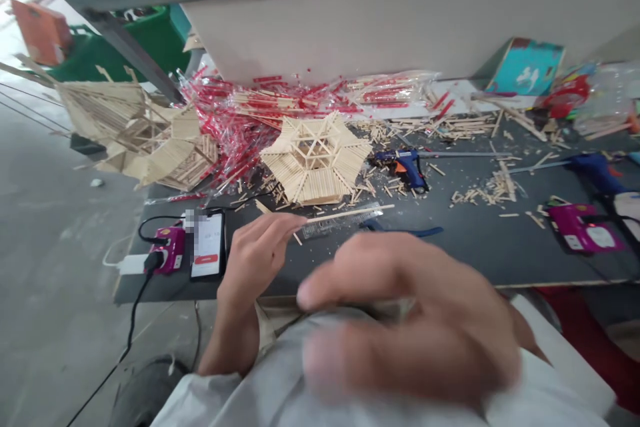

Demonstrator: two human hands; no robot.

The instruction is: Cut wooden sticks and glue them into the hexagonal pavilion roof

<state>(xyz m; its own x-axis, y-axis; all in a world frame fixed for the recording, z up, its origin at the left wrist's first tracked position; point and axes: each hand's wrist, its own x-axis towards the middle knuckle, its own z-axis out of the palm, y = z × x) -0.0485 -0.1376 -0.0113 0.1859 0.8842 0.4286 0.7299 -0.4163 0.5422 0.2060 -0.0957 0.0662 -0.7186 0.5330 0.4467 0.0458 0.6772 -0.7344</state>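
My left hand (263,247) is closed on one end of a thin wooden stick (345,213), which points to the right over a clear plastic ruler (320,228). Close to the camera and blurred, my right hand (415,313) has its thumb and fingers apart with nothing between them. Beyond the stick stands a star-shaped model (317,190) built of wooden sticks, with an open lattice at its top. A blue glue gun (413,170) lies to the right of the model. Blue-handled pliers or cutters (425,232) lie partly hidden behind my right hand.
A phone (207,247) and a purple power adapter (171,250) lie at the table's left; another purple adapter (583,227) is at the right. Red-and-clear wrappers (235,127) pile up behind. A second stick model (150,140) stands far left. Stick offcuts (493,187) are scattered about.
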